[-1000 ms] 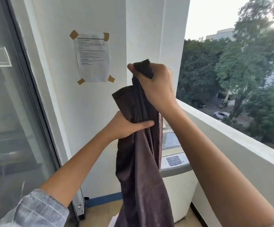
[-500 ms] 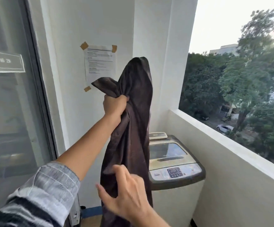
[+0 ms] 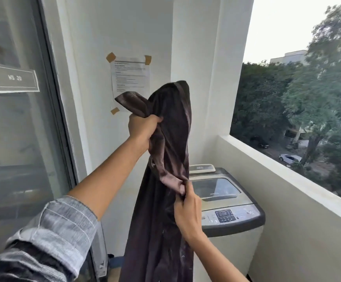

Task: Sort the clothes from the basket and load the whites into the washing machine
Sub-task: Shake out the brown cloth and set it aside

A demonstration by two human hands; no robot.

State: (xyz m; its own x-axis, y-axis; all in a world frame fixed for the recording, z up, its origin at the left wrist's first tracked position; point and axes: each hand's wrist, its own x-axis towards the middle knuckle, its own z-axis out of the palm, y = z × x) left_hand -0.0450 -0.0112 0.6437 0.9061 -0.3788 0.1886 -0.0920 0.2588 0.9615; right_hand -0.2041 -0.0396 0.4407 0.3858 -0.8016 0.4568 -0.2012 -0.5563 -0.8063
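A long dark brown garment [image 3: 165,231] hangs in front of me, held up at chest height. My left hand [image 3: 143,130] grips a bunched upper part of it, arm stretched forward. Lower down, my right hand [image 3: 188,210] pinches a lighter fold of the same garment between fingers and thumb. Behind the cloth stands a top-loading washing machine [image 3: 232,216] with its lid shut and a control panel at the front. The laundry basket is out of view.
A balcony parapet wall [image 3: 287,180] runs along the right, with trees and a street beyond it. A glass sliding door [image 3: 19,139] fills the left. A taped paper notice [image 3: 130,76] hangs on the white wall ahead.
My right hand let go of the garment's top, dropped low, and now pinches a fold at mid-height. My left hand kept its grip and raised the cloth.
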